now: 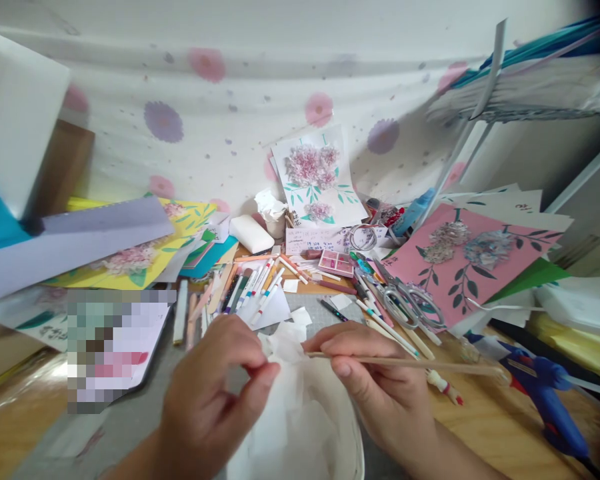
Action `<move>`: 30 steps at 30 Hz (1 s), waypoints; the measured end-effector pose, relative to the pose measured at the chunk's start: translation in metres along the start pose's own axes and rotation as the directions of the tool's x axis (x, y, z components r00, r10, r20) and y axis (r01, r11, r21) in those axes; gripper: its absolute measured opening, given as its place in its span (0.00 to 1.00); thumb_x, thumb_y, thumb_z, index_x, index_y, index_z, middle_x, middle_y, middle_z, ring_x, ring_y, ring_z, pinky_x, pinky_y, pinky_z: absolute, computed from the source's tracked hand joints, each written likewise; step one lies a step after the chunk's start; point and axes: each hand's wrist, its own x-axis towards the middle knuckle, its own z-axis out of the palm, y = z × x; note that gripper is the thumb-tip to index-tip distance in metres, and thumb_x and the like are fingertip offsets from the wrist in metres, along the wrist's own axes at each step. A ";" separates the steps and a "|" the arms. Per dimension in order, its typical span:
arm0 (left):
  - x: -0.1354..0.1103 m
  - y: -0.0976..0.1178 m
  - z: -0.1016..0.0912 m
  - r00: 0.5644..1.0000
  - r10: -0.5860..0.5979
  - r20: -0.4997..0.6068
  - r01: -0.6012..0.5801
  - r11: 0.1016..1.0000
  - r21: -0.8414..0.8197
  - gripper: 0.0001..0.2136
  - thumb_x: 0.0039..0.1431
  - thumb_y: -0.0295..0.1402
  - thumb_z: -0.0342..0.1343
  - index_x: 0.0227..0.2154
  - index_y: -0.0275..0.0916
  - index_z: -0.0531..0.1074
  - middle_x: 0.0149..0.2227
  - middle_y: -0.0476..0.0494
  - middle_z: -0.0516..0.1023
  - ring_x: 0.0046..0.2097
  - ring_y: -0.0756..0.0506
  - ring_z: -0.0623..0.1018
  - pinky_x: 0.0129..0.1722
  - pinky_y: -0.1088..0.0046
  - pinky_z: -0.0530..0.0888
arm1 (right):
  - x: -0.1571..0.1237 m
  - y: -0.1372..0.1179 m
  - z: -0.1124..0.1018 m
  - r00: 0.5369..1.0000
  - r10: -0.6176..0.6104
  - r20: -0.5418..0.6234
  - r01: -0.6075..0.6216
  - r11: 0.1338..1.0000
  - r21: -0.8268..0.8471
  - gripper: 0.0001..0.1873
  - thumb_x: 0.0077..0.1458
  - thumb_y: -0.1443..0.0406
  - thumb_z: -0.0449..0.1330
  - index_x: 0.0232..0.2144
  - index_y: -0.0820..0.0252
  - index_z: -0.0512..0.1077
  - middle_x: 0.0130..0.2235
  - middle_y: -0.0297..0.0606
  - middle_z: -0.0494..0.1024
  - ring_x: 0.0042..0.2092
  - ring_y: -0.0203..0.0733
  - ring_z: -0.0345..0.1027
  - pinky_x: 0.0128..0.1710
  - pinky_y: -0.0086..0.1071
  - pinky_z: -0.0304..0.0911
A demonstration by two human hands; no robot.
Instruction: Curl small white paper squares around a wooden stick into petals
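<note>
My left hand (215, 387) is closed in a pinch on a piece of thin white tissue paper (287, 400) low in the middle of the view. My right hand (375, 380) is closed on a thin wooden stick (430, 364) that runs out to the right. The stick's left end meets the tissue paper between both hands. The paper hangs down over a white bowl-like rim (357, 433).
Several marker pens (255, 283) lie behind my hands. Scissors (405, 300) rest on a pink flower card (460, 260). A blue glue gun (545, 393) lies at the right. A white flower card (320, 177) leans on the curtain. Coloured paper sheets (105, 240) pile at left.
</note>
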 end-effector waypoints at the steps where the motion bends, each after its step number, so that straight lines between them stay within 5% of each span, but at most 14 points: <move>1: 0.000 0.001 0.001 0.999 0.038 0.031 -0.039 0.999 0.028 0.09 0.57 0.21 0.54 0.30 0.44 0.67 0.27 0.53 0.70 0.31 0.46 0.69 0.36 0.67 0.65 | 0.000 -0.001 0.000 1.000 -0.026 0.009 0.026 1.000 0.001 0.11 0.61 0.69 0.60 0.43 0.52 0.79 0.38 0.40 0.84 0.40 0.45 0.80 0.40 0.37 0.75; 9: 0.002 -0.002 0.003 0.990 -0.086 0.112 0.087 0.996 -0.002 0.05 0.55 0.27 0.59 0.27 0.41 0.68 0.26 0.52 0.71 0.30 0.47 0.71 0.34 0.69 0.64 | -0.001 -0.004 0.002 0.988 -0.097 0.124 0.101 0.994 -0.033 0.18 0.59 0.72 0.61 0.48 0.48 0.77 0.41 0.40 0.84 0.41 0.45 0.80 0.39 0.37 0.76; 15: 0.003 -0.004 0.003 0.986 -0.111 0.123 0.097 0.989 0.109 0.09 0.58 0.25 0.52 0.23 0.40 0.66 0.23 0.51 0.69 0.28 0.47 0.70 0.32 0.70 0.64 | -0.001 -0.001 0.003 0.995 -0.077 0.064 0.078 0.997 -0.021 0.17 0.58 0.73 0.61 0.46 0.48 0.78 0.40 0.38 0.85 0.41 0.44 0.80 0.41 0.37 0.76; 22: 0.007 0.001 -0.001 0.916 -0.371 0.154 0.379 0.925 -0.021 0.09 0.56 0.30 0.53 0.20 0.41 0.69 0.22 0.52 0.71 0.29 0.46 0.72 0.29 0.72 0.64 | -0.001 0.012 -0.004 0.974 0.200 -0.105 -0.184 0.972 0.145 0.05 0.58 0.65 0.64 0.37 0.53 0.81 0.35 0.38 0.85 0.36 0.43 0.80 0.37 0.36 0.77; 30: 0.009 -0.013 -0.008 0.824 -0.530 0.201 0.563 0.807 -0.181 0.10 0.54 0.32 0.53 0.18 0.40 0.68 0.20 0.52 0.68 0.26 0.48 0.66 0.27 0.73 0.62 | 0.008 0.018 -0.016 0.928 0.343 -0.146 -0.274 0.894 0.355 0.03 0.56 0.65 0.66 0.33 0.56 0.81 0.33 0.38 0.85 0.34 0.39 0.80 0.36 0.31 0.77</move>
